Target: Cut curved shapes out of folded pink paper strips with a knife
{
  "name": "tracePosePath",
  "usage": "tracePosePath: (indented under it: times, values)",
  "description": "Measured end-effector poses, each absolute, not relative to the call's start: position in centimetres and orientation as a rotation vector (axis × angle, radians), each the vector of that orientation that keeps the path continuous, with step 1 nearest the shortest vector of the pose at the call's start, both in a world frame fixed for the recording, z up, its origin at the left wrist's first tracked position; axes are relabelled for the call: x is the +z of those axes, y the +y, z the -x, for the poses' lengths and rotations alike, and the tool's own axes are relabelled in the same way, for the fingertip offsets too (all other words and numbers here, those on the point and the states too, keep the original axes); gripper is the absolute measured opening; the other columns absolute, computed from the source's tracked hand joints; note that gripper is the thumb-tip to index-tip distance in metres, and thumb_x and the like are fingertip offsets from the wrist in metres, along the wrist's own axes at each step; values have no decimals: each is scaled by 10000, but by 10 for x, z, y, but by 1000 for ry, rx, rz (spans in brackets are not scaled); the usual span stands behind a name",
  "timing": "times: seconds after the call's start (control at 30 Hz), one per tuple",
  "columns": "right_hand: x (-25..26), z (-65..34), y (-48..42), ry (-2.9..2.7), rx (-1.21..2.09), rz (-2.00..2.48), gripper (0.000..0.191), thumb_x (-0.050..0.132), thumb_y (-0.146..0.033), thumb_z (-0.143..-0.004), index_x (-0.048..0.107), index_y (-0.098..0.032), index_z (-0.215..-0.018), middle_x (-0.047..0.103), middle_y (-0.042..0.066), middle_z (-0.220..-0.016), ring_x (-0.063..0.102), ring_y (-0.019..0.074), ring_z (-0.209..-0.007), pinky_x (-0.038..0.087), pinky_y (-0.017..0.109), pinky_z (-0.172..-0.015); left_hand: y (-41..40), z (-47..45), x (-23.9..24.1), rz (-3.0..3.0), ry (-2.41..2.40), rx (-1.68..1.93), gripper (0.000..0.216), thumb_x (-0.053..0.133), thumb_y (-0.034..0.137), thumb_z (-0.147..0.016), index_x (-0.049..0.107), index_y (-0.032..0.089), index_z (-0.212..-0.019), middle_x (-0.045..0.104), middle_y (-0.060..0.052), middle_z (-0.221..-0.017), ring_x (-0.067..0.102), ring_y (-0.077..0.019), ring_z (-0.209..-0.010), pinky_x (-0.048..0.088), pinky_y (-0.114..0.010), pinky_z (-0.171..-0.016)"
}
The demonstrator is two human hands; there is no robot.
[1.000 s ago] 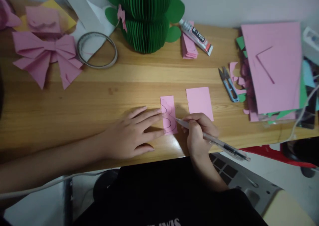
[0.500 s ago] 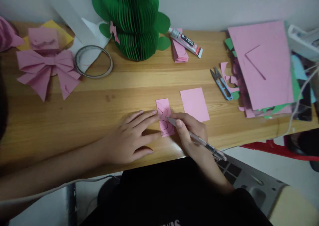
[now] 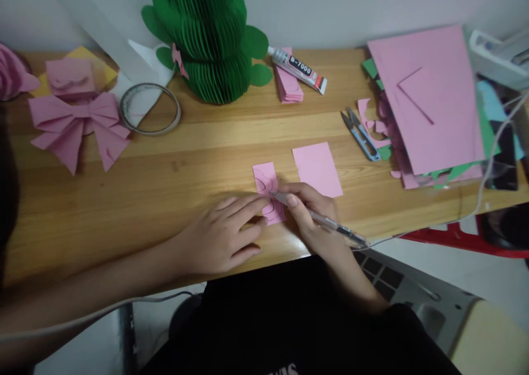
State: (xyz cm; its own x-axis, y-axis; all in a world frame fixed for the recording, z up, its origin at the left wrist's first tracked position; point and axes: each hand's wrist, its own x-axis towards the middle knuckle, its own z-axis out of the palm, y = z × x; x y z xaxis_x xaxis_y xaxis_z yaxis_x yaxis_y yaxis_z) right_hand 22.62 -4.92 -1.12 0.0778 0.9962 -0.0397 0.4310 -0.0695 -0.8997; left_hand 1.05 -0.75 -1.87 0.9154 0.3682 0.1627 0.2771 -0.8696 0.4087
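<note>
A small pink paper strip (image 3: 264, 172) with curved dark lines drawn on it lies near the table's front edge. My left hand (image 3: 227, 234) rests flat beside it, fingers stretched out, the fingertips on the strip's left side. A clear-barrelled pen (image 3: 326, 221) is gripped in my right hand (image 3: 312, 212), its tip at the middle of the strip. Just beyond my right hand lies a pink paper square (image 3: 318, 168).
Thread snips (image 3: 360, 135) lie by paper scraps and a stack of pink sheets (image 3: 433, 105). At the back are a glue tube (image 3: 300, 69) on folded pink strips, a green honeycomb paper piece (image 3: 215, 61), a tape roll (image 3: 176, 119) and a pink paper bow (image 3: 80, 121).
My left fingers have drawn closer together and shifted on the strip. The pen tip has moved slightly across the paper. The whole view has shifted a little.
</note>
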Motion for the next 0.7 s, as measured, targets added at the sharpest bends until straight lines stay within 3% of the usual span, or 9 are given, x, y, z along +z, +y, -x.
tracePosePath:
  times: [0.23,0.4,0.53,0.7]
  values:
    - [-18,-230,-48,-1100,993,1496,324,511,-459,-969,717,-211,-937,693,-10,-708,600,104,-579,497,256,-564,-8,-15,-15,-2737,473,278,218,562,335,-961,663,154,-1029,580,-163,-1401,511,-317,-1310,453,-445,-1015]
    - [-13,-233,-44,-1129,907,1548,172,647,-363,-872,701,-202,-843,644,-17,-690,567,109,-588,448,254,-536,-9,-15,-17,-2738,496,286,231,588,369,-948,658,165,-1030,587,-137,-1415,509,-297,-1315,446,-427,-1015]
    - [-10,-229,-38,-1233,970,1585,298,521,-339,-931,671,-196,-717,590,-24,-592,547,111,-552,432,262,-534,-10,-15,-20,-2744,485,294,233,593,380,-941,655,170,-1022,589,-136,-1411,505,-306,-1316,432,-439,-1013]
    - [-9,-220,-31,-1245,957,1699,171,529,-193,-795,642,-195,-667,620,-30,-569,565,114,-516,440,253,-502,-11,-17,-21,-2755,504,304,306,579,404,-952,629,188,-1163,609,-104,-1388,496,-300,-1320,407,-427,-1020]
